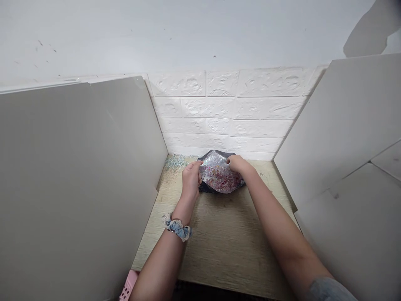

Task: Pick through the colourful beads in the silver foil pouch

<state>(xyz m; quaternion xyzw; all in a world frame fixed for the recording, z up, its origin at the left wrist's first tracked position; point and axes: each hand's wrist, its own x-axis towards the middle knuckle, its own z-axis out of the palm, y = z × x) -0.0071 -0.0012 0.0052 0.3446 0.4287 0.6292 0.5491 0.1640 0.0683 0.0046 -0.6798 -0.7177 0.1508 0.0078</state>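
Left hand (191, 178) and right hand (238, 163) pinch opposite edges of a silver-lined pouch (215, 157), pink beads (223, 177) inside; pale wooden bench (224, 242) spreads nearer.

I can't make out single beads (175, 162) at the table's far left corner; they're too small. Some fingertips of the right hand (239, 164) are hidden from me at the bag (221, 177). My view's bottom edge cuts off a pink thing (128, 287) near the table (225, 246) and the sleeve (330, 289).

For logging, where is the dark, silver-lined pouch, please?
The pouch is central in the head view, between the left hand and right hand, near the white wall.
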